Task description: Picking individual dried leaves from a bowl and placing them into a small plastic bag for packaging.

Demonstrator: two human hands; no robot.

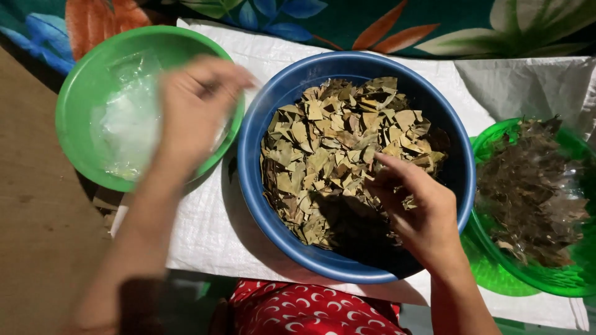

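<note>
Right hand (417, 211) pinches dry leaf pieces (335, 155) in the still-full round blue plastic basin (261, 124), while the blurred left hand (195, 102), grip unclear, hovers over the green plastic bowl (81, 93) of clear bags.

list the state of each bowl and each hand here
blue bowl: upright, well filled with dry leaf pieces
green bowl: upright, holds clear plastic bags
green basket: heaped with darker leaf bits
left hand: blurred, over the green bowl, grip unclear
right hand: inside the blue bowl, fingers on the leaf pieces
white woven sheet: spread flat under the bowls
</note>
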